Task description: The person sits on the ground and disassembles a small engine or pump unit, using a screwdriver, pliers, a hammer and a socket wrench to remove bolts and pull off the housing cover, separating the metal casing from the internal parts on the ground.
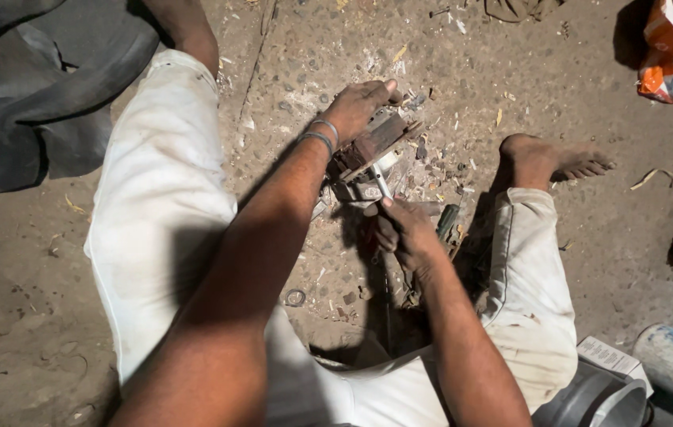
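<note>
— What do the hands hold?
— The left hand (358, 104) presses down on a rusty metal part (368, 154) that lies on the dirt floor (28, 316) between the legs. The right hand (403, 233) is clenched around a thin metal tool (381, 182), and its tip touches the part.
— What is near?
— A small ring (295, 297) and a grey pipe (597, 399).

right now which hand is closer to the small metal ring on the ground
Right. The right hand is just up and right of the metal ring; the left hand rests farther up on the rusty metal part.
</note>
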